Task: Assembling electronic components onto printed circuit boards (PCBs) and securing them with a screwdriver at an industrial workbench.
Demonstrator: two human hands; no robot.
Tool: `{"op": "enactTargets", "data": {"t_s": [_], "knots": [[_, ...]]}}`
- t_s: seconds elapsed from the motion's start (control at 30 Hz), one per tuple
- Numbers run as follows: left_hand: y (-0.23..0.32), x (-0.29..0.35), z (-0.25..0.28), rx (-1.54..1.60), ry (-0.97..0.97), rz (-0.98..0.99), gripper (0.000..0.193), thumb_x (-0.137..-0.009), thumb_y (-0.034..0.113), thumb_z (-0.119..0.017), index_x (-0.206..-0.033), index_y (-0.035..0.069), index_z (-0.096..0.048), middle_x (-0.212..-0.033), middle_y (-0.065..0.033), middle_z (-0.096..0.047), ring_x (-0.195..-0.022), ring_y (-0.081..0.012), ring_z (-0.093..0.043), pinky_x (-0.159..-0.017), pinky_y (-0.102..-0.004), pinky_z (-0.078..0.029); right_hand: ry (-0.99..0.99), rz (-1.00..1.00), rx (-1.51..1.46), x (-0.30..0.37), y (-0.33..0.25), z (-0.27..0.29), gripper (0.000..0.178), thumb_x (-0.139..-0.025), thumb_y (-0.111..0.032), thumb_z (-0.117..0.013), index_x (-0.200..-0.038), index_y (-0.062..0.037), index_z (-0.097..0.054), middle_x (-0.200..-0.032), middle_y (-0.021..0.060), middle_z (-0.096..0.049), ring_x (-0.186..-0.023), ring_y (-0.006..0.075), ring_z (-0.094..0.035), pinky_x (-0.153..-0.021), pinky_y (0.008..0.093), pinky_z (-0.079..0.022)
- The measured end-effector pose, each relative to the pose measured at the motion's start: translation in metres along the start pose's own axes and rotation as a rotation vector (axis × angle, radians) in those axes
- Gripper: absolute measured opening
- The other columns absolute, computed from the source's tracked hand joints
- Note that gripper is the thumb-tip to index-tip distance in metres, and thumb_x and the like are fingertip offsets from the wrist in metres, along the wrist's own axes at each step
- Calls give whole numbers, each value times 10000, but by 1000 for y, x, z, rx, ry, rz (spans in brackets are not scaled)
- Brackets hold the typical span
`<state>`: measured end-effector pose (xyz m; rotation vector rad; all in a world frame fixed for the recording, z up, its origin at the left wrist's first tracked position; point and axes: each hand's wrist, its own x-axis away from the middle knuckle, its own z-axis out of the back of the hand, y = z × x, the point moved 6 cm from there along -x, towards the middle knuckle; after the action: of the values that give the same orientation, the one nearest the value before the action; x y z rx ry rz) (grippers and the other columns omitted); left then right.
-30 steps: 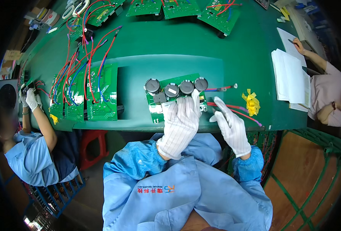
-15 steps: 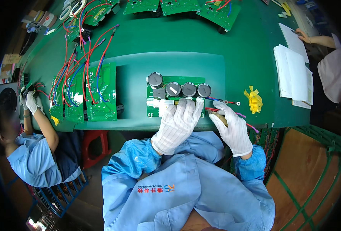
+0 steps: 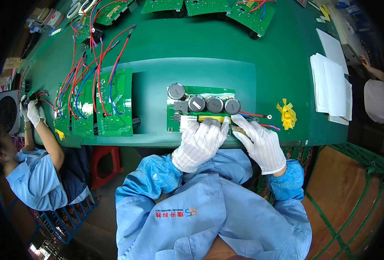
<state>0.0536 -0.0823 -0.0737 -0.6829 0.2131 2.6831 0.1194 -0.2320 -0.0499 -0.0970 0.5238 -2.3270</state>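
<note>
A green circuit board [image 3: 209, 90] lies before me with several big black round capacitors [image 3: 215, 105] along its far side. A white ribbed part [image 3: 187, 121] and a yellow strip-like part [image 3: 213, 118] sit toward its near edge. My left hand [image 3: 200, 145], in a white striped glove, is closed over that near edge, its fingertips by the yellow part. My right hand [image 3: 262, 145], gloved too, reaches the board's right corner with index finger extended. Something brownish shows between its thumb and fingers, mostly hidden. Red and blue wires [image 3: 252, 115] run out rightward from the board.
To the left stand boards [image 3: 116, 104] with long red and blue wires. More boards [image 3: 207, 6] lie along the far side. Crumpled yellow tape [image 3: 286, 114] and white papers [image 3: 329, 82] are to the right. A co-worker [image 3: 36, 173] handles a part at far left; another person [image 3: 374, 95] is at right.
My right hand has moved left and in to the board's right corner, its index finger now stretched toward the rightmost capacitor. My left fingers have drawn back slightly, showing more of the yellow part.
</note>
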Motion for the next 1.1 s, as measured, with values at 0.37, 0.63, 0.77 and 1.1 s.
{"op": "enactTargets", "data": {"t_s": [0.37, 0.63, 0.77, 1.1], "knots": [[3, 1, -7, -17, 17, -56, 447, -833, 196, -660, -1262, 75, -691, -1057, -46, -631, -964, -196, -637, -691, -360, -424, -55, 175, 327, -6, -5, -11, 534, -867, -86, -635, -1384, -220, -630, -830, 29, -541, -636, 163, -616, -514, 329, -487], [3, 6, -3, -56, 58, -84, 471, -797, 158, -708, -1262, 84, -689, -1089, -53, -639, -960, -193, -646, -709, -362, -441, 22, 268, 317, -19, -11, 2, 509, -828, -110, -647, -1323, -224, -669, -741, 30, -477, -587, 167, -565, -495, 334, -451], [1, 7, -3, 75, 207, -23, 420, -789, 126, -752, -1202, 85, -681, -1086, -52, -636, -968, -200, -646, -757, -383, -458, 64, 281, 338, -23, -28, 23, 525, -804, -104, -660, -1314, -227, -687, -728, 26, -467, -574, 165, -546, -491, 332, -446], [16, -12, -1, 30, 162, -45, 339, -831, 130, -707, -1157, 50, -663, -981, -52, -643, -903, -161, -641, -683, -374, -471, 625, -163, 430, 18, 22, 120, 398, -1009, -40, -572, -1388, -135, -648, -1100, 88, -748, -674, 247, -633, -622, 342, -557]]}}
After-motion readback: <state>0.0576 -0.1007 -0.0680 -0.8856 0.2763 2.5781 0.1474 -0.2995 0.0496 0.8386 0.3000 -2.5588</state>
